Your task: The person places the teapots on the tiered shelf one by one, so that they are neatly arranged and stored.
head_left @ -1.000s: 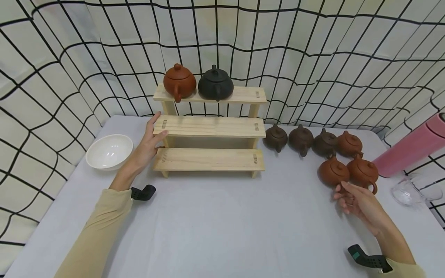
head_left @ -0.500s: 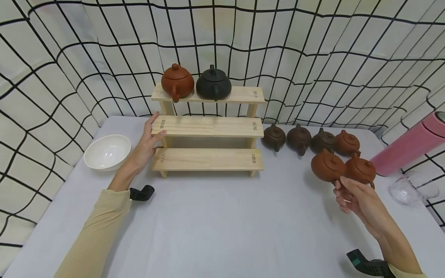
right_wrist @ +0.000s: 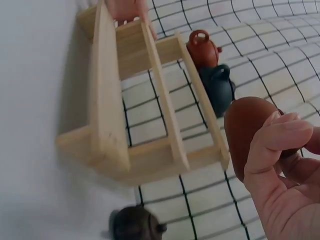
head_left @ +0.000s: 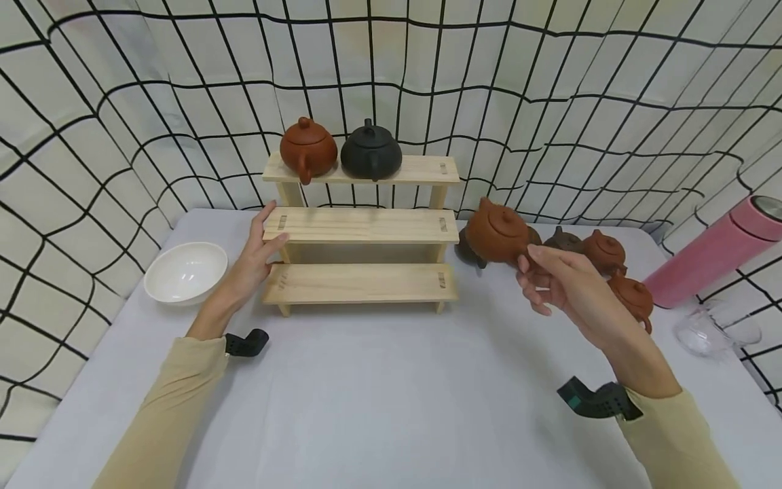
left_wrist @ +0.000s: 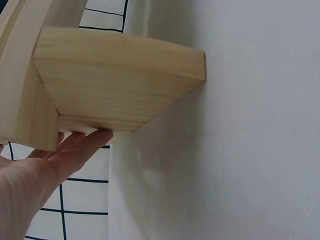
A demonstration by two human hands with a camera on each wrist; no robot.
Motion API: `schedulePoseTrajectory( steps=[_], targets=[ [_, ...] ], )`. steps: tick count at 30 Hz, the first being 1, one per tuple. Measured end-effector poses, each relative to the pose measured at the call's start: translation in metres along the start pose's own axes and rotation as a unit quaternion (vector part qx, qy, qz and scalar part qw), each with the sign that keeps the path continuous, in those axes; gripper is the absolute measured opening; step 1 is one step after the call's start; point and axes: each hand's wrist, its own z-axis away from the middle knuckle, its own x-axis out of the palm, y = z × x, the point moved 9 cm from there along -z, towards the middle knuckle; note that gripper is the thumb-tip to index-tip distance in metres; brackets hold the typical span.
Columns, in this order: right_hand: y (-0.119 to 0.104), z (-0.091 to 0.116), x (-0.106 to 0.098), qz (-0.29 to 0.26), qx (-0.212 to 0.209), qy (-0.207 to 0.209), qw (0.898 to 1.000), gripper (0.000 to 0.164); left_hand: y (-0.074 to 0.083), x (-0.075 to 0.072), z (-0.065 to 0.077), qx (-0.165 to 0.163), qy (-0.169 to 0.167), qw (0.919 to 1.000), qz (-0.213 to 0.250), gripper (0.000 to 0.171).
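Pinched at its handle, a reddish-brown teapot [head_left: 499,232] is held up by my right hand [head_left: 577,292] to the right of the three-tier wooden shelf [head_left: 360,225]. It hangs over the dark teapots behind it and partly covers them. The right wrist view shows the same teapot [right_wrist: 250,127] against the fingers. My left hand [head_left: 244,261] grips the left end of the shelf's middle board, thumb at the front edge. In the left wrist view, fingers [left_wrist: 82,150] touch the wood. On the top board sit an orange-red teapot [head_left: 308,149] and a black teapot [head_left: 371,153].
Right of the shelf stand several teapots, among them a dark one [head_left: 563,239] and reddish ones [head_left: 603,251] [head_left: 633,297]. Beyond them are a pink bottle [head_left: 702,261] and a clear glass vessel [head_left: 709,331]. A white bowl [head_left: 186,273] sits left; black grid panels surround the table.
My right hand has lifted the reddish-brown teapot from the group at the right and carried it left and upward, toward the shelf. My left hand stays at the shelf's end.
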Motion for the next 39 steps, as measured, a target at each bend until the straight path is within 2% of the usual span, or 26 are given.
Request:
schedulePoseTrajectory(
  steps=[5,12,19,30,39],
  targets=[
    [-0.02,-0.035,0.016,-0.021,0.006,0.013,1.0,0.039,-0.002,0.003,-0.001,0.001,-0.003,1.0,-0.003,0.076],
    [-0.04,-0.083,0.032,-0.033,0.01,0.056,0.998,0.035,-0.002,0.004,-0.001,-0.004,-0.004,1.0,0.001,0.077],
    [-0.042,-0.119,0.039,-0.032,0.025,0.091,0.995,0.034,-0.002,0.002,0.0,-0.005,-0.001,1.0,-0.001,0.077],
    [-0.026,-0.146,0.04,-0.012,0.061,0.117,0.991,0.035,-0.003,0.0,0.002,-0.006,0.006,0.9999,-0.014,0.077],
    [-0.029,-0.155,0.044,-0.006,0.049,0.115,0.992,0.037,-0.002,-0.002,0.001,-0.002,0.005,1.0,-0.004,0.076]
  ],
)
